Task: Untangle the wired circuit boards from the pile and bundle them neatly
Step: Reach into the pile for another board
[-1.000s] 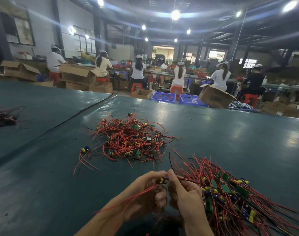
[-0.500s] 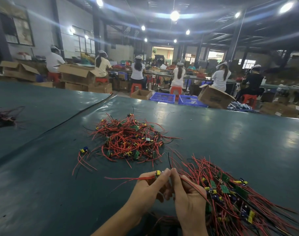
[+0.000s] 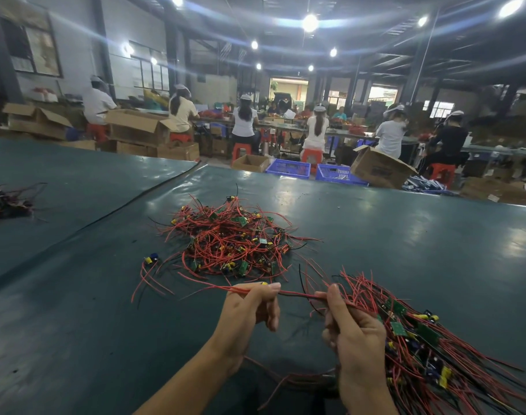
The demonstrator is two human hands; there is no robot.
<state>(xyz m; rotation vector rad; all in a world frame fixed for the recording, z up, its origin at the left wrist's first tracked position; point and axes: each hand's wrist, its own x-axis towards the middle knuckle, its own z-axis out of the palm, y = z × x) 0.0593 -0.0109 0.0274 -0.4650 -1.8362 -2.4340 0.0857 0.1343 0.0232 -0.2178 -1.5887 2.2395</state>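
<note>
A tangled pile (image 3: 230, 241) of small green circuit boards with red and black wires lies on the dark green table, in the middle. My left hand (image 3: 249, 310) pinches one wired board by its red wires, which trail off to the left. My right hand (image 3: 353, 333) grips the same wires a short way to the right, together with a combed bundle of wired boards (image 3: 417, 342) that fans out toward the lower right. One loose wired piece (image 3: 151, 260) with a blue and yellow part lies left of the pile.
A second small heap of wires (image 3: 4, 202) sits at the far left of the table (image 3: 405, 235). Beyond the table's far edge stand cardboard boxes (image 3: 378, 170), blue crates (image 3: 288, 169) and several seated workers at benches.
My hands have drawn apart. The left hand moved left and up, pulling the red wires taut between both hands; before, the hands were close together.
</note>
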